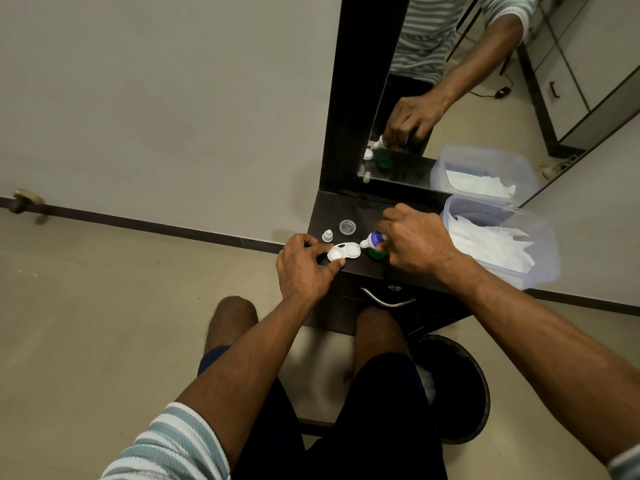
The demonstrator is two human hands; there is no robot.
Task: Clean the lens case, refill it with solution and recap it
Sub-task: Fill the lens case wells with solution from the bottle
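Beyond the left fingertips, a small white bottle cap [327, 235] upright on the dark shelf [349, 206], and just past it a clear round lid [347, 227] lying flat. Under the right fingers, a green cap [376, 253], half hidden by the bottle above it. To the outside of the right hand, a translucent tub [540, 244] stuffed with white tissue, against a mirror [450, 98] repeating hand and bottle. Below the shelf edge, a drawer handle [388, 299]; lower right, a dark bin [453, 386] by the knees. Nothing between fingers and case. White lens case [343, 252], both wells uncapped and facing up, flat at the shelf's near edge, between the two hands. Left hand [304, 265] arched over the case's near end, thumb and fingertips pinching its rim, wrist low. Right hand [415, 240] curled tight around a small solution bottle [372, 239] with a blue label, tilted sideways, white nozzle aimed at the well nearest those fingers; whether nozzle touches well, not clear.
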